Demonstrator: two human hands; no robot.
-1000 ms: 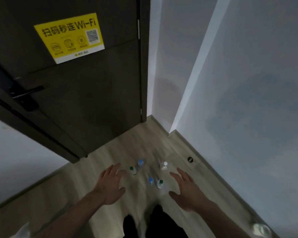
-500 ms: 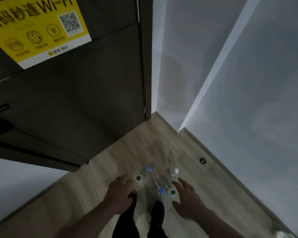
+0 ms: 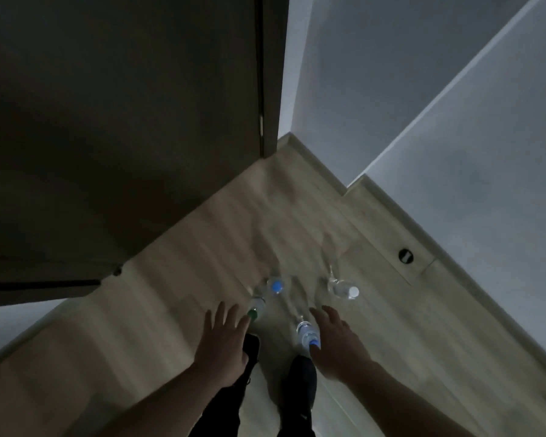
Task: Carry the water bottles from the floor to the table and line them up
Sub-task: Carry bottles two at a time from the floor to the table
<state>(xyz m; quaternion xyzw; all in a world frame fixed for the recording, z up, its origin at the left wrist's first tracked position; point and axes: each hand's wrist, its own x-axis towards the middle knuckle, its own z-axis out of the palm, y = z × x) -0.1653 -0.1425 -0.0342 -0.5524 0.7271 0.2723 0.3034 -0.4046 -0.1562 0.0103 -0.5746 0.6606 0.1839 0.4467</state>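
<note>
Several clear water bottles stand upright on the pale wood floor in front of my feet. One has a green cap (image 3: 252, 313), one a blue cap farther back (image 3: 276, 286), one a white cap to the right (image 3: 347, 291), and a nearer one a blue cap (image 3: 309, 335). My left hand (image 3: 224, 342) hovers with spread fingers, its fingertips beside the green-capped bottle. My right hand (image 3: 338, 345) is stretched out flat just right of the near blue-capped bottle, partly over it. Neither hand holds anything.
A dark door (image 3: 123, 137) fills the left and top. Grey walls (image 3: 454, 121) with a light skirting board close off the right. A round black floor fitting (image 3: 405, 256) sits near the skirting. My dark shoes (image 3: 303, 383) stand just behind the bottles.
The view has tilted down and come closer to the floor. Both hands have dropped toward the bottles, the left nearing the green cap and the right reaching the near blue cap.
</note>
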